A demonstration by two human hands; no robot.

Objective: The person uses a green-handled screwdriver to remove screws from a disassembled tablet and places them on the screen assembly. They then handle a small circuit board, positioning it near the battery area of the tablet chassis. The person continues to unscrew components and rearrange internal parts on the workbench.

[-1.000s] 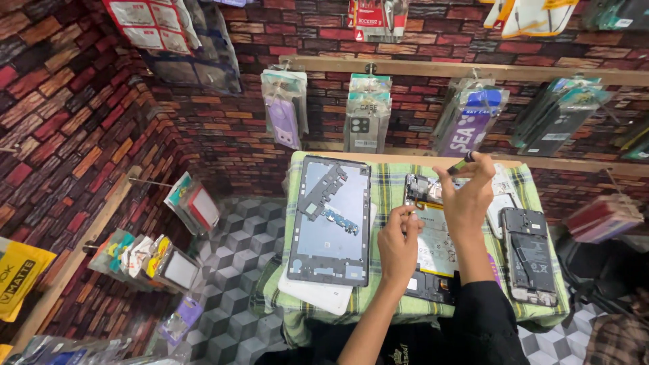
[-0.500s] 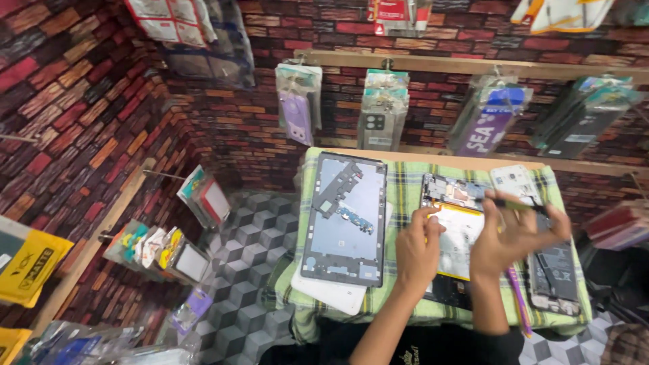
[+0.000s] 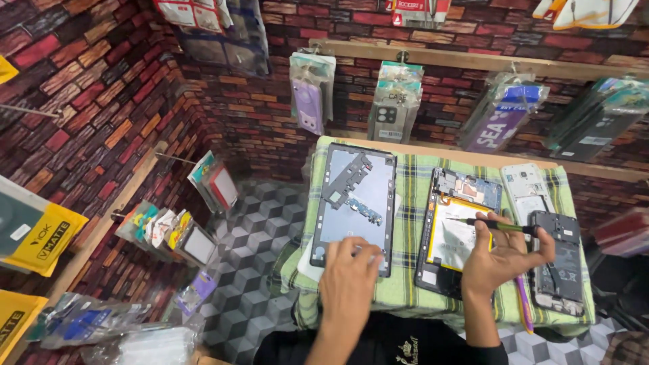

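Note:
My left hand [image 3: 350,280] lies flat, fingers apart, on the near end of a grey tablet back panel [image 3: 355,196] with loose circuit parts on it. My right hand [image 3: 503,257] holds a thin green-handled screwdriver [image 3: 497,226] sideways, its tip pointing left over the opened tablet [image 3: 454,230] with a white battery. Both rest on a green plaid cloth [image 3: 409,203] covering a small table.
A white phone shell [image 3: 529,192] and a dark opened phone [image 3: 558,263] lie right of the tablet. A purple stick [image 3: 524,304] lies near the cloth's front edge. Packaged phone cases [image 3: 389,101] hang on the brick-pattern wall behind; more packets [image 3: 172,230] hang on the left wall.
My left hand moved left from the opened tablet onto the grey back panel. My right hand drew back slightly with the screwdriver. The camera view shifted closer.

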